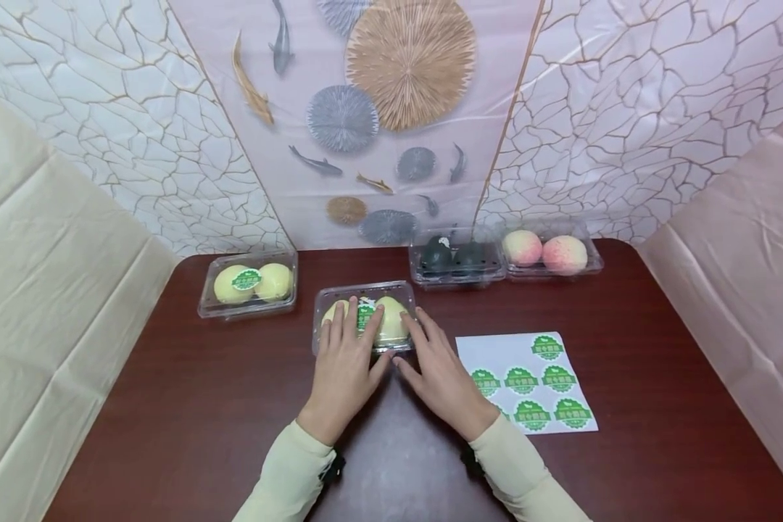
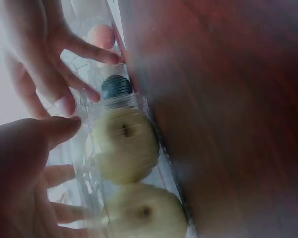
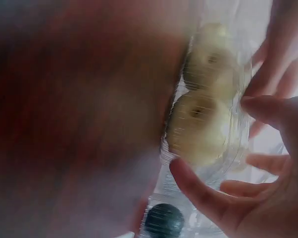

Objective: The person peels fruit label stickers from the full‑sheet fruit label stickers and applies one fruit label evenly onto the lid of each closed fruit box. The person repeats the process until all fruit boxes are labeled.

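The red-brown table (image 1: 196,435) bears, far left, a yellow-fruit clamshell (image 1: 248,313); centre, a second clamshell (image 1: 339,291); far right, a dark-fruit clamshell (image 1: 460,277) and peach clamshell (image 1: 525,272); right, a sticker sheet (image 1: 496,351).

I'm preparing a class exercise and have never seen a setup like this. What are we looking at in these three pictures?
There is no machine: a person is working with a bare left hand and right hand. The wide picture comes from a camera on the head, looking forward and down. The two blurry, sideways-looking ones come from cameras on the left and right wrists.

On the dark red table are four clear boxes of fruit: the left box and the middle box with two pale yellow fruits each, one box of dark fruit, and one of pink-and-cream fruits. A sheet of green stickers lies toward the right.

The left hand's fingers lie over the middle box; the right hand is at its right end. Neither plainly grips anything.
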The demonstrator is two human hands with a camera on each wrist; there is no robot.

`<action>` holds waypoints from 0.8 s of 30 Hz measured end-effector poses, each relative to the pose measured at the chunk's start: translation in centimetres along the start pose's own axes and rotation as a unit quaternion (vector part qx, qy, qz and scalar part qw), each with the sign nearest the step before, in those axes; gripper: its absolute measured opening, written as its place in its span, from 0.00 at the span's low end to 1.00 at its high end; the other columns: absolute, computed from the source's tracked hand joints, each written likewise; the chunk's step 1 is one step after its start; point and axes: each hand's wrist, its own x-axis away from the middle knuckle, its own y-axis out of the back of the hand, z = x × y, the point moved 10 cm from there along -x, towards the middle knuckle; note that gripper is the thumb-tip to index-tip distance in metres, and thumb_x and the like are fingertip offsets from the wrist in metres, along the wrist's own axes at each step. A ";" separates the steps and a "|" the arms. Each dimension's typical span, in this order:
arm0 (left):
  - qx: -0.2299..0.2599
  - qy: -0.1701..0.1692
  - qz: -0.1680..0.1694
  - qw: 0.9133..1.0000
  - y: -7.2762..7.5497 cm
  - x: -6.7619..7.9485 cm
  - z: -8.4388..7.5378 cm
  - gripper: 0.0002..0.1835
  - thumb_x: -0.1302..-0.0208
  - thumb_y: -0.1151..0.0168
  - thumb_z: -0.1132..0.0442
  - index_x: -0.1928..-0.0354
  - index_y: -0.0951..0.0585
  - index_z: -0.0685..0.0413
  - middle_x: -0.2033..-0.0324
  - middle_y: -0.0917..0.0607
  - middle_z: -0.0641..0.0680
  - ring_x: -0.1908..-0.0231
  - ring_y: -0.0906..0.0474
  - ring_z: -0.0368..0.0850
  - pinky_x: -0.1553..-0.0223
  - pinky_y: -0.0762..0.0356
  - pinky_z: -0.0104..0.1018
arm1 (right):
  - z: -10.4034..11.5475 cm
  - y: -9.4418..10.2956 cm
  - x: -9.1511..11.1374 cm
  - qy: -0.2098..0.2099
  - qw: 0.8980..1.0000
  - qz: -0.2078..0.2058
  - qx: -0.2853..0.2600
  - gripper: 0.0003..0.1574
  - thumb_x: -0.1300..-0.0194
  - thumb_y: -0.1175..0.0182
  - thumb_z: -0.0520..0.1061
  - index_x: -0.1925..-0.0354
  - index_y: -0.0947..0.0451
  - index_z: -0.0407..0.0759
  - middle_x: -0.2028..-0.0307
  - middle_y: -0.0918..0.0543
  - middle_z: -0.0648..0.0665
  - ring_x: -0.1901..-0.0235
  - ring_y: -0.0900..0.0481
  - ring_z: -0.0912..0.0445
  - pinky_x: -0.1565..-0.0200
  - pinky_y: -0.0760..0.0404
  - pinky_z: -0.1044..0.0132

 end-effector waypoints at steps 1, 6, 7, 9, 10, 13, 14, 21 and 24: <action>-0.001 0.005 0.000 1.000 -0.1 0.0 0.0 0.39 0.33 0.26 0.46 0.23 0.28 0.47 0.26 0.32 0.73 0.25 0.38 0.72 0.28 0.38 0.69 | -0.4 -0.2 0.0 -0.020 0.999 0.009 -0.031 0.48 0.25 0.32 0.49 0.18 0.44 0.39 0.22 0.40 0.29 0.25 0.35 0.37 0.34 0.24 0.40; 0.005 0.015 0.002 1.000 -0.5 0.1 -0.1 0.38 0.32 0.27 0.46 0.23 0.27 0.47 0.26 0.33 0.73 0.25 0.39 0.73 0.27 0.43 0.72 | -2.4 -1.3 -0.4 -0.114 0.973 0.044 -0.196 0.53 0.22 0.37 0.48 0.16 0.56 0.35 0.21 0.39 0.30 0.29 0.27 0.39 0.34 0.23 0.46; 0.006 0.012 0.003 1.000 -0.6 0.1 -0.3 0.38 0.31 0.29 0.46 0.23 0.28 0.47 0.26 0.33 0.73 0.24 0.40 0.73 0.27 0.43 0.72 | -2.8 -1.4 -0.5 -0.133 0.963 0.046 -0.230 0.52 0.21 0.39 0.47 0.16 0.58 0.34 0.21 0.40 0.30 0.29 0.27 0.38 0.34 0.22 0.46; -0.003 0.005 0.007 1.000 -0.8 -0.1 -0.7 0.37 0.29 0.31 0.46 0.22 0.30 0.46 0.25 0.33 0.72 0.24 0.40 0.72 0.26 0.43 0.71 | -3.6 -1.6 -0.5 -0.179 0.941 0.047 -0.284 0.52 0.19 0.41 0.48 0.16 0.60 0.35 0.20 0.41 0.31 0.28 0.28 0.38 0.35 0.22 0.46; -0.012 0.003 0.010 1.000 -0.9 -0.1 -0.8 0.37 0.28 0.32 0.45 0.21 0.31 0.45 0.25 0.34 0.72 0.23 0.41 0.71 0.26 0.43 0.70 | -3.9 -1.6 -0.5 -0.196 0.933 0.044 -0.300 0.51 0.19 0.42 0.49 0.16 0.61 0.36 0.20 0.41 0.31 0.26 0.31 0.39 0.33 0.24 0.45; -0.040 0.000 0.023 0.999 -1.1 -0.2 -0.9 0.39 0.27 0.34 0.44 0.20 0.33 0.49 0.24 0.33 0.69 0.22 0.41 0.68 0.25 0.43 0.67 | -4.2 -1.7 -0.7 -0.221 0.921 0.034 -0.320 0.50 0.18 0.45 0.51 0.15 0.61 0.36 0.19 0.45 0.31 0.22 0.40 0.39 0.26 0.34 0.41; -0.049 0.001 0.026 0.998 -1.2 -0.1 -0.9 0.40 0.27 0.35 0.44 0.20 0.33 0.52 0.24 0.33 0.68 0.22 0.41 0.67 0.25 0.43 0.66 | -4.2 -1.8 -0.7 -0.222 0.922 0.031 -0.315 0.50 0.18 0.45 0.51 0.15 0.61 0.36 0.19 0.45 0.31 0.21 0.43 0.39 0.24 0.39 0.41; -0.011 0.000 0.021 1.000 -1.0 -0.3 0.1 0.39 0.31 0.29 0.46 0.27 0.27 0.65 0.27 0.27 0.67 0.25 0.35 0.66 0.26 0.38 0.63 | -4.2 -2.7 -0.7 -0.216 0.921 0.038 -0.322 0.49 0.17 0.45 0.50 0.15 0.60 0.37 0.18 0.49 0.31 0.18 0.53 0.40 0.21 0.51 0.42; 0.044 -0.010 -0.005 0.999 -0.4 -0.2 0.5 0.32 0.34 0.25 0.51 0.33 0.19 0.61 0.32 0.21 0.65 0.27 0.31 0.67 0.28 0.36 0.66 | -4.5 -2.9 -0.7 -0.221 0.917 0.041 -0.330 0.48 0.17 0.45 0.50 0.15 0.57 0.39 0.18 0.47 0.31 0.18 0.52 0.40 0.21 0.50 0.41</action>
